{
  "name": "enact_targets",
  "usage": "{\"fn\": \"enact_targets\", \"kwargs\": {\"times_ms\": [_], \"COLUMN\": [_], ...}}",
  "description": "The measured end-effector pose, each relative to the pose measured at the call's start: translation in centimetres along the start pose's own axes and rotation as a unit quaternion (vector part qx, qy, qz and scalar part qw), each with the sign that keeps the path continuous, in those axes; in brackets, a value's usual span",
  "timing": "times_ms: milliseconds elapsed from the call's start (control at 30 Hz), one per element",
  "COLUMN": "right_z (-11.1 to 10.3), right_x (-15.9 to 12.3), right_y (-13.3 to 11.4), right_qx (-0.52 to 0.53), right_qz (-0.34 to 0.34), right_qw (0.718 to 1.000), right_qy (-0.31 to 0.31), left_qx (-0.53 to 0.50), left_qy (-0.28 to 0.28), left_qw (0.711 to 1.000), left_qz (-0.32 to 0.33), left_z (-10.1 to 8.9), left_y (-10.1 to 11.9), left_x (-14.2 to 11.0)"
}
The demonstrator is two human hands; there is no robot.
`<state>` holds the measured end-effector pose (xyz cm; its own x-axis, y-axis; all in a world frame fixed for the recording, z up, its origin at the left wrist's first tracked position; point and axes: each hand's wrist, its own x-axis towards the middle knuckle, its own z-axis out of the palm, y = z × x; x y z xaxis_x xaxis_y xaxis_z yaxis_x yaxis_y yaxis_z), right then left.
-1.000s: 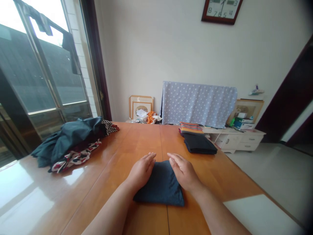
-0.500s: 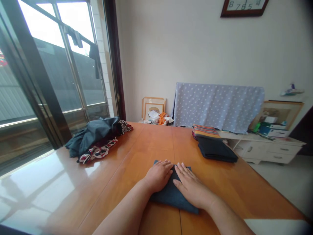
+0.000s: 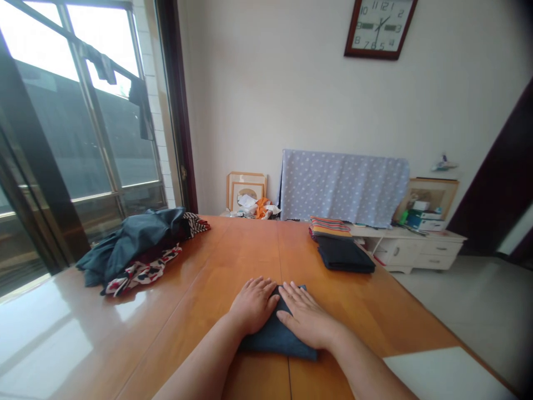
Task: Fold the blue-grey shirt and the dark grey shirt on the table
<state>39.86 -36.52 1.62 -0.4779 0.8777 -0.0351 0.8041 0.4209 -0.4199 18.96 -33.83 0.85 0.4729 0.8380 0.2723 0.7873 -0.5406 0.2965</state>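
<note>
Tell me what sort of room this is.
Probably a room in a home, perhaps a dining or living room: a long polished orange-brown wooden table with a heap of dark and patterned clothes, a low white drawer cabinet, and a dark-framed wall clock.

Folded cloth (image 3: 277, 336): dark navy blue. Tabletop (image 3: 233, 250): orange-brown wood. Hanging sheet (image 3: 343, 189): pale blue, white polka dots. Stacked cloth (image 3: 325, 226): multicoloured stripes. Heaped cloth (image 3: 141, 273): white, red and black print.
</note>
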Motion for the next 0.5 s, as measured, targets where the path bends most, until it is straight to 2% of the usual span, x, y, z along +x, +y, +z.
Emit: {"fn": "enact_targets", "kwargs": {"times_ms": [233,500], "right_z": [-0.7,-0.5], "right_x": [-0.2,-0.1], "right_y": [-1.0,-1.5], "right_qx": [-0.028,-0.037], "right_qz": [0.014,0.020], "right_qw": [0.999,0.998], "right_qy": [-0.044,-0.037], "left_qx": [0.029,0.038], "left_qy": [0.005,0.009], "left_qw": [1.000,0.999], "left_qz": [-0.001,0.003], "left_z": [0.3,0.6], "left_y": [0.0,-0.4], "left_x": [0.0,0.1]}}
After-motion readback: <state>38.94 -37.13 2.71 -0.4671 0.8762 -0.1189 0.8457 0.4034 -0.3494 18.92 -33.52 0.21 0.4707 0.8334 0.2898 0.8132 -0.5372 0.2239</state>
